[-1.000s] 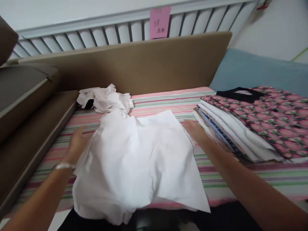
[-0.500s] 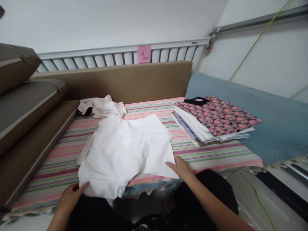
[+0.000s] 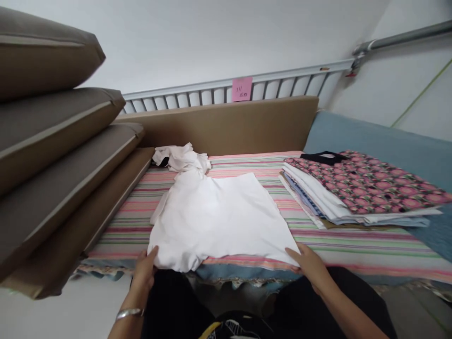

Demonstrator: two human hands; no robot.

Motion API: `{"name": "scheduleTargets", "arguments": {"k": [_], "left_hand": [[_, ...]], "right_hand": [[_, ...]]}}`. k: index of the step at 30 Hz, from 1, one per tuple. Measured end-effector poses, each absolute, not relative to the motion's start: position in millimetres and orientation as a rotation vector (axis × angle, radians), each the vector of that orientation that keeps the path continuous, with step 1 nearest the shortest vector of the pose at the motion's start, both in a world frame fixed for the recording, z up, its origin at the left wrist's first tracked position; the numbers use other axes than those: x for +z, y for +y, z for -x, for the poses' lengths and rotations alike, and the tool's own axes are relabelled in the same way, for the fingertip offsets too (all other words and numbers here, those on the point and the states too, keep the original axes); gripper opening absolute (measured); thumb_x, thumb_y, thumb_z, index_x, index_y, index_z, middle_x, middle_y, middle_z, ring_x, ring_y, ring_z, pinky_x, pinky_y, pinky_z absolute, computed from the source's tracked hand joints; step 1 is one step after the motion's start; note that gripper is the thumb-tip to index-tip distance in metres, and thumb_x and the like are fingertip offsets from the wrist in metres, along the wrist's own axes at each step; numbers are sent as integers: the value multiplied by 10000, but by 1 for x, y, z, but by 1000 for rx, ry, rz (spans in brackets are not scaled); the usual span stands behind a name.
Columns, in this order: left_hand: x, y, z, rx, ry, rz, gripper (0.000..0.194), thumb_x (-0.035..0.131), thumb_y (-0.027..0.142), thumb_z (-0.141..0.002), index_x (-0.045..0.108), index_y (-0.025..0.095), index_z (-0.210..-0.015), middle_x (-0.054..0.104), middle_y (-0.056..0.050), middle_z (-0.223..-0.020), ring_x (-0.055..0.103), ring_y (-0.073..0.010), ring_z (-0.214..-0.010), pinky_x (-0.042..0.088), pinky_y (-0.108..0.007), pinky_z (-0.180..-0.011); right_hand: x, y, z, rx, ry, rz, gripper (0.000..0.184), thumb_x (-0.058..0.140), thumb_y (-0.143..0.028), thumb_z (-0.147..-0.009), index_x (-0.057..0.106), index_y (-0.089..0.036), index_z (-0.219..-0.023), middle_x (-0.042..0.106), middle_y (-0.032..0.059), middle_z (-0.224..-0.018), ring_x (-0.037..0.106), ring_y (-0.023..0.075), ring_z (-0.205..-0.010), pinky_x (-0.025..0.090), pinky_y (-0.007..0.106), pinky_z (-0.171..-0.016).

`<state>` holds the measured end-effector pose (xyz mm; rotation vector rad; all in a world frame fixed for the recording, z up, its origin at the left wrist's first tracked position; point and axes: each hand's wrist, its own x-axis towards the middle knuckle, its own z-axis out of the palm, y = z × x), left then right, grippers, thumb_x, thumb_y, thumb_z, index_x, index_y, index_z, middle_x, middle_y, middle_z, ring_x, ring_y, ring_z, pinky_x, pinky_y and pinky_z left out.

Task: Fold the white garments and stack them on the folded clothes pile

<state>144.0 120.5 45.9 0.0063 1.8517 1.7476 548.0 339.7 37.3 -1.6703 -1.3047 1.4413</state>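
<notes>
A white garment lies spread flat on a pink and green striped cloth. My left hand holds its near left corner at the front edge, thumb on top. The near right corner is pinched by my right hand, fingers curled on the hem. A silver bracelet circles my left wrist.
A crumpled white cloth lies behind the garment. A stack of folded clothes topped by a pink flowered piece sits at the right on a blue blanket. Brown cushions are stacked at the left, a brown board behind.
Both hands have drawn back from the garment's far sides to its near corners at the front edge and taken hold. The view has pulled back and shifted left.
</notes>
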Motion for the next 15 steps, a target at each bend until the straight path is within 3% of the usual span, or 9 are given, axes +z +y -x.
{"name": "scheduleTargets", "arguments": {"k": [7,12,15], "left_hand": [[32,113,-208,1572,1541,53,483,683,222,-721,515,213,-1174,632,-103,-1148,654,-223,-890,518,-389,-797],[16,112,-235,1534,1520,158,310,632,239,-766,571,116,-1044,660,-144,-1062,658,-232,-877,505,-399,-848],[25,111,-225,1614,1489,128,264,606,258,-780,584,107,-995,696,-115,-908,671,-228,-778,527,-394,-820]], "right_hand": [[27,333,-552,1543,-1206,1555,682,671,-364,-605,450,-192,-1227,662,45,-833,628,183,-615,538,317,-593],[31,323,-551,1465,-1275,1509,796,623,-352,-641,329,-224,-1369,655,18,-856,611,147,-542,529,307,-585],[44,322,-551,1384,-1357,1432,674,588,-384,-666,460,-181,-1296,627,-5,-760,590,132,-528,522,292,-590]]}}
